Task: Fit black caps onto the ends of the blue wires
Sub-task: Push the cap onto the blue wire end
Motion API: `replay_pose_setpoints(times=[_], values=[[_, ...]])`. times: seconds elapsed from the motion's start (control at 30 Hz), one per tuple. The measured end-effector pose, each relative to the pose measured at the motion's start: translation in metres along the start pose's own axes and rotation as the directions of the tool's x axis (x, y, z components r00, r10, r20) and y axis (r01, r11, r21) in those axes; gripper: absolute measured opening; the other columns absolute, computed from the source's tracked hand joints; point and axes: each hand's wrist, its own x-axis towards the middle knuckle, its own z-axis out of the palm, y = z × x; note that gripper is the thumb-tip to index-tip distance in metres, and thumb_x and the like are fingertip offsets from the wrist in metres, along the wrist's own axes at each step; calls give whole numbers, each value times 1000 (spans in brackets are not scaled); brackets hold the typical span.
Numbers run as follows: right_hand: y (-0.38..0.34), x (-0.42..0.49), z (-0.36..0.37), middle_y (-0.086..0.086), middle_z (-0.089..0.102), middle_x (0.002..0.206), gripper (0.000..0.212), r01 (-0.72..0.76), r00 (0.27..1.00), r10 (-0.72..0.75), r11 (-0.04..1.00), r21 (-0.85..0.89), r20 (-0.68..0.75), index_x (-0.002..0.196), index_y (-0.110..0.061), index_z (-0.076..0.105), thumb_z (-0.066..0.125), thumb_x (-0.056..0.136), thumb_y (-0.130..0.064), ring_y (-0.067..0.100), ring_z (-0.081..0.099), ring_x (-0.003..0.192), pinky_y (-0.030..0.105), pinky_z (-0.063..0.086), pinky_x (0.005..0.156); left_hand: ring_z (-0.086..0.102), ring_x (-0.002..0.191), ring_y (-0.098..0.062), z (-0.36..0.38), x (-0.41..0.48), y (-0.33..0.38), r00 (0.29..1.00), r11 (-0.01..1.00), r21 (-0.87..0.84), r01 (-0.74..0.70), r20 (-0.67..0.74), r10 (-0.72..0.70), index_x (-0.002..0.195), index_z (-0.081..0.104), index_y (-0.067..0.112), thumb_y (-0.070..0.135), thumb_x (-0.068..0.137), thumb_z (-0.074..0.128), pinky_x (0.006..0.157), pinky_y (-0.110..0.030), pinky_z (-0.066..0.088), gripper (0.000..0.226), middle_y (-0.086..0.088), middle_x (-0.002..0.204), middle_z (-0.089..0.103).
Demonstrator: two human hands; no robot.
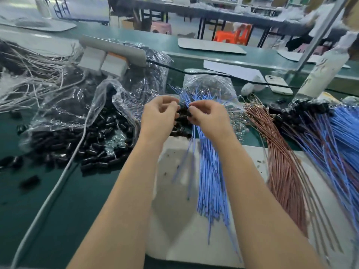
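A bundle of blue wires (210,177) lies on a white board (174,220), fanning out at the far end. My right hand (208,118) pinches a blue wire near its far end. My left hand (158,117) is curled close beside it, fingertips pinched on what looks like a black cap; the cap itself is mostly hidden. Between the two hands sits a small cluster of black caps (182,117). A large heap of loose black caps (81,144) spills from a clear bag on the left. Blue wires with black caps fitted (318,123) lie at the right.
Copper-brown wires (281,167) lie right of the blue bundle. A white cable (58,183) crosses the green table diagonally. Clear plastic bags (207,82), a white phone (278,84), a white bottle (322,74) and pale wires at far left surround the work spot.
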Motion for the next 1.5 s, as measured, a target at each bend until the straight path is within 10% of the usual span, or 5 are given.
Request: replay_pose_setpoints(times=[0.63, 0.9, 1.13, 1.33, 1.5], values=[[28, -20, -22, 10, 60, 108, 39, -60, 988, 148, 615, -786, 40, 105, -11, 57, 66, 85, -43, 31, 56, 104, 34, 41, 77, 62, 61, -9, 41, -3, -12, 939, 584, -752, 305, 135, -317, 87, 58, 0, -1, 91, 56, 59, -14, 54, 5, -6, 71, 61], [26, -20, -49, 4, 65, 69, 28, -136, 990, 132, 860, -492, -43, 74, -9, 69, 62, 91, -31, 12, 54, 59, 23, 39, 60, 60, 67, -10, 48, -9, -15, 946, 699, -652, 294, 97, -308, 84, 57, 6, -3, 91, 55, 63, -16, 55, 12, -6, 75, 60], [10, -20, -84, 3, 65, 70, 8, -120, 983, 182, 730, 673, -22, 88, -11, 56, 53, 95, -11, 7, 57, 49, 15, 47, 45, 66, 84, -14, 43, -15, -11, 891, 801, -454, 391, 405, -205, 92, 60, 12, 9, 92, 56, 75, -25, 57, 5, -2, 89, 69], [15, -15, -90, 7, 64, 75, 10, 165, 877, 167, 776, 609, -450, 91, -14, 46, 45, 100, -12, 10, 60, 50, 18, 48, 49, 69, 80, -11, 46, -31, -9, 699, 948, -125, 291, 704, -122, 104, 58, 6, 8, 94, 53, 75, -24, 57, 12, -4, 101, 72], [29, -20, -73, -2, 58, 65, 19, -132, 987, 156, 934, 333, -46, 77, -14, 63, 56, 95, -18, 6, 48, 52, 22, 36, 54, 52, 58, -3, 49, -27, -12, 788, 964, -163, 208, 612, -66, 100, 59, 4, 4, 94, 52, 64, -16, 47, 9, -6, 86, 65]])
